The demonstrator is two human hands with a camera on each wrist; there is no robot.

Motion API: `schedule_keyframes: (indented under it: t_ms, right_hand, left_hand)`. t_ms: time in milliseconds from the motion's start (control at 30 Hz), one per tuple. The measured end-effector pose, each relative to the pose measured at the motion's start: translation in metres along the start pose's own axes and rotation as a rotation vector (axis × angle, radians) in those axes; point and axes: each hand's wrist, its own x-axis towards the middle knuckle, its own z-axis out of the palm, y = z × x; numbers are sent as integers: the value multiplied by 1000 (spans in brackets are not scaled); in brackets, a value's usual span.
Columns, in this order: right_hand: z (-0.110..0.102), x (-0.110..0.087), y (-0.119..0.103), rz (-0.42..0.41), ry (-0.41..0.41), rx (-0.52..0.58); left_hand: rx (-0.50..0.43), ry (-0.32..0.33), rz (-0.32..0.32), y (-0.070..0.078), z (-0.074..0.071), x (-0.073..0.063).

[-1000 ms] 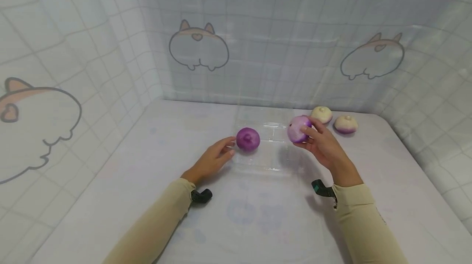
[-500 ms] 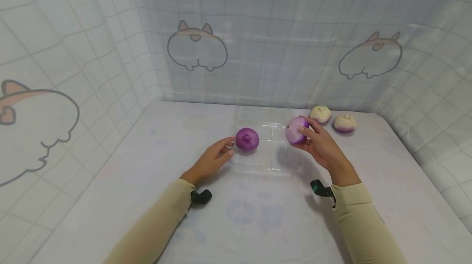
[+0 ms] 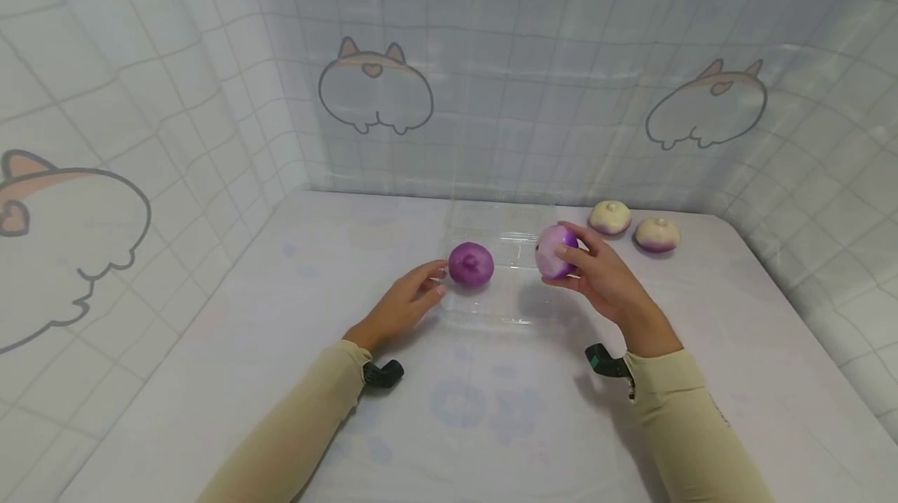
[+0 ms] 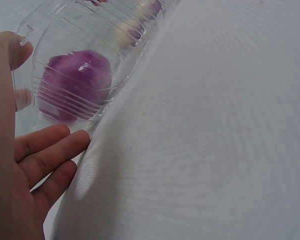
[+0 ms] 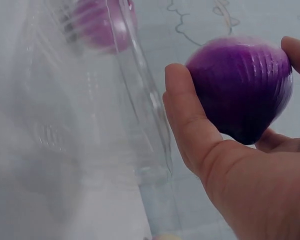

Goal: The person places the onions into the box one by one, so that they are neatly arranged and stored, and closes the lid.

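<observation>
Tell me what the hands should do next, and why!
Maybe the right hand should lower the held veggie into the clear box. That veggie is up by the box's right end, another veggie sits inside at the left, and there looks to be room beside it.

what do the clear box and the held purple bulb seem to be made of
Clear box: most likely thin, glossy plastic, since it is see-through, ribbed and streaked with highlights. Purple bulb: shiny with bright reflections, so perhaps moulded plastic or painted foam, though real skin stays possible.
</observation>
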Motion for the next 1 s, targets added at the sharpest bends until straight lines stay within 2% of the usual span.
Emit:
schedule_keyframes:
  t_ms: [367,767,1000]
  right_hand:
    - [14,5,8,-20,-67,-52]
    - [29,3,15,26,-118,-11]
    - [35,2,20,52,-112,-56]
  left_hand:
    - [9,13,5,-4,-1,0]
    - [1,7,-4,-3,-1,0]
    - [3,-1,-7,-1,-1,0]
